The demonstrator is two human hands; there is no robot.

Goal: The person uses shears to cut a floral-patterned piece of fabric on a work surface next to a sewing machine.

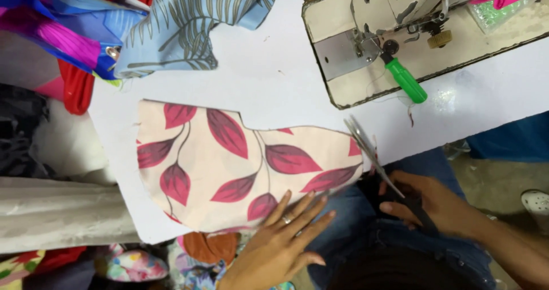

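A cream fabric piece (229, 158) printed with red leaves lies flat on the white table (274, 72). My left hand (280, 238) presses flat on the fabric's near edge, fingers spread, a ring on one finger. My right hand (434, 201) grips black-handled scissors (372, 155), whose open blades sit at the fabric's right edge, pointing away from me.
A sewing machine (400, 27) stands at the far right with a green-handled screwdriver (406, 79) on its base. Blue leaf-print cloth (183, 21) and bright fabrics (51, 32) pile up at the far left. More cloth scraps lie below the table's near edge.
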